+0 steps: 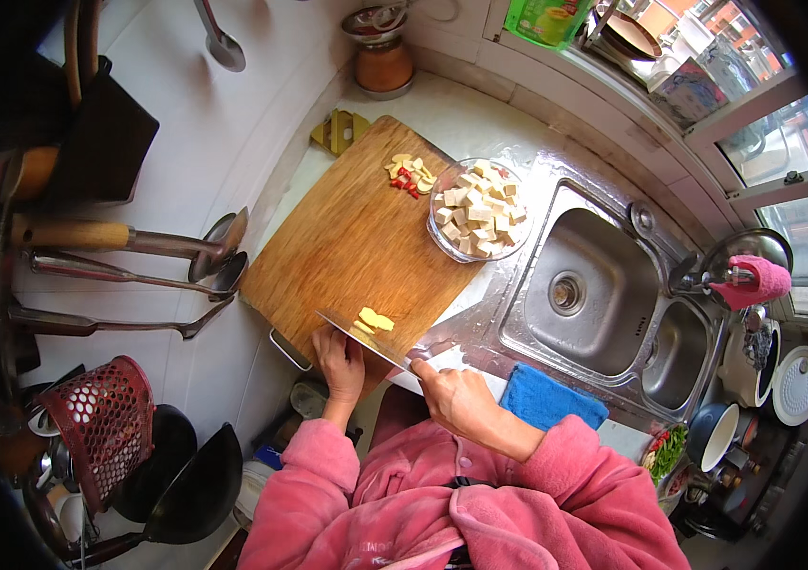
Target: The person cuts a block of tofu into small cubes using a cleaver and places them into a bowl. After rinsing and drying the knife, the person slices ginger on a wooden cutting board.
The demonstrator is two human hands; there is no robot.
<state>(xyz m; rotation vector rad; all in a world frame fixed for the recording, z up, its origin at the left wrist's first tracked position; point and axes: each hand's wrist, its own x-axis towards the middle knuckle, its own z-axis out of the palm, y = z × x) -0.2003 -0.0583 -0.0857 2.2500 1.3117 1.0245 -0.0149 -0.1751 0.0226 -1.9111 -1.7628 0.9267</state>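
Observation:
My right hand [450, 395] grips the handle of a kitchen knife [358, 338], its blade standing on edge over the near part of a wooden cutting board [347, 235]. On the near side of the blade is my left hand [340, 360], fingers bent; the blade partly hides its fingertips and anything under them. Several pale yellow slices [378, 320], perhaps ginger, lie just beyond the blade. Toward the board's far corner are sliced garlic [424, 184] and cut red chili pieces [404, 178]. A glass bowl [447, 246] heaped with white tofu cubes [479, 212] stands at the board's right edge.
Right of the board is a steel double sink [589, 285] with a faucet draped in a pink cloth [760, 281]. A blue cloth [553, 395] lies at the counter's front. A plate of cut green vegetables [667, 452] stands at lower right. Utensils hang on the left wall above woks [194, 488].

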